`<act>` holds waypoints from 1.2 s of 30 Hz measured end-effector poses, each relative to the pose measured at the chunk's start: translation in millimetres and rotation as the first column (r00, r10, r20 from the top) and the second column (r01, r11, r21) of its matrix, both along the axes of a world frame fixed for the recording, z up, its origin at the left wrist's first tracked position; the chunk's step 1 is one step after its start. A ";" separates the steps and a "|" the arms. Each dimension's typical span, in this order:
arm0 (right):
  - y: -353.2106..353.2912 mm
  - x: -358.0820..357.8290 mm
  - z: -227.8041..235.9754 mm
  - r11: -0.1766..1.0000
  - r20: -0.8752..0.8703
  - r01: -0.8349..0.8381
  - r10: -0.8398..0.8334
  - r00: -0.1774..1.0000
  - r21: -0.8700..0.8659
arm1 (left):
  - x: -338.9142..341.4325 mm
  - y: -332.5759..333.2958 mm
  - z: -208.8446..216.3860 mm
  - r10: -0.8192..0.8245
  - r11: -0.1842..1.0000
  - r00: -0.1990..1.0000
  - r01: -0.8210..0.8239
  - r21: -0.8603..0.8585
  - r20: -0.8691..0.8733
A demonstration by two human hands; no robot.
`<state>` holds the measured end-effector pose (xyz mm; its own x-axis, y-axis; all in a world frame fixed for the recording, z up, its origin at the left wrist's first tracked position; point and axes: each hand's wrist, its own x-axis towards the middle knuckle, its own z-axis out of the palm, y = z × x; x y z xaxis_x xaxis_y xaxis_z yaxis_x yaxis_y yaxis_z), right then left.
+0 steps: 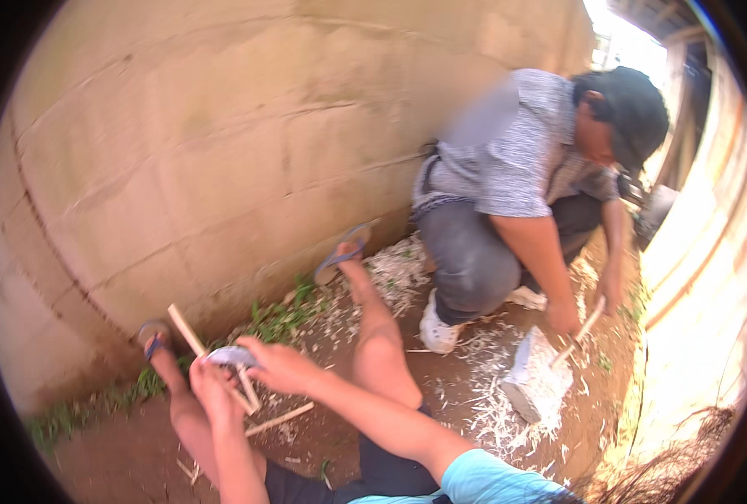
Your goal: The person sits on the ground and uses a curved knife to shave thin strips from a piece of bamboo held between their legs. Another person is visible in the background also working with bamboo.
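Note:
My left hand [214, 388] is closed around a pale wooden stick [187, 330], which slants up and away beyond my fingers. My right hand [279, 368] grips a flat, grey-white thing [232, 356] that lies against the wood; its kind is not clear. Just below both hands a second short length of wood [248, 388] crosses the first; I cannot tell whether it is held. Between my legs another thin stick [281, 418] lies on the dirt or just above it.
A person [508, 168] in a cap squats at the right, working a stick [590, 321] over a stone block [537, 382]. White wood shavings [491, 412] litter the ground. A block wall [222, 168] runs along the far side, with grass [281, 317] at its foot. Pale sheeting [701, 336] bounds the right.

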<state>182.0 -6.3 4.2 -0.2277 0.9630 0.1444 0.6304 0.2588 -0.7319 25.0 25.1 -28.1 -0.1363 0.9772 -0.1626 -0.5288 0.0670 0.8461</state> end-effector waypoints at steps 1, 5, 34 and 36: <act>-3.0 0.6 6.2 0.999 0.005 -0.002 0.003 1.000 -0.043 | -3.5 0.7 1.5 0.006 1.000 1.000 -0.006 0.007 -0.014; -8.9 8.4 3.2 0.999 0.054 0.025 -0.022 0.998 -0.046 | -7.4 7.8 -5.8 0.049 0.998 0.998 -0.051 0.034 0.035; -13.6 28.4 -10.5 0.992 0.156 0.093 -0.106 0.982 0.089 | -19.6 17.1 -10.3 0.057 0.998 0.997 -0.055 -0.023 0.060; -18.9 24.9 -11.5 0.983 0.152 0.099 -0.122 0.981 0.153 | -26.0 12.8 -13.6 0.030 0.996 0.997 -0.024 -0.083 0.067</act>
